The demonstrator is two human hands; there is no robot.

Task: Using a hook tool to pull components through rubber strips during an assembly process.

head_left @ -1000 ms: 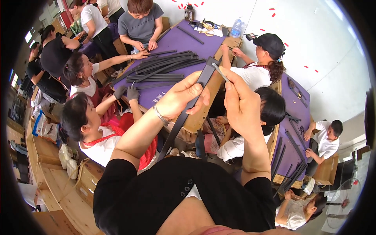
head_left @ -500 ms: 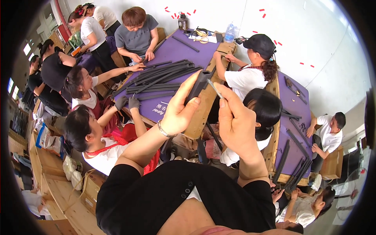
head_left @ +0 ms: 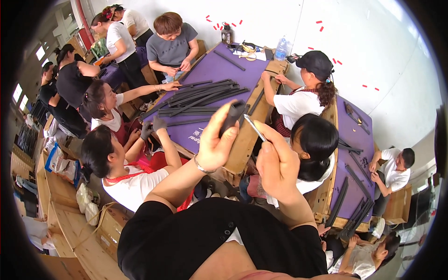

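Both my hands have dropped lower, left hand [head_left: 215, 148] gripping the dark strip [head_left: 232, 117], right hand [head_left: 276, 167] pinching a thin metal tool [head_left: 255, 128].
Tool tip sits at the strip's three o'clock; I judge the next move needs steady aim onto its end.

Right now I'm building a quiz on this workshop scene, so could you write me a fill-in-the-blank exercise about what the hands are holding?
1. The left hand grips a dark strip raised above the table covered in ____ cloth.
2. The right hand pinches a thin ____ tool.
3. A pile of dark strips lies on the ____.

Missing words: purple; metal; table
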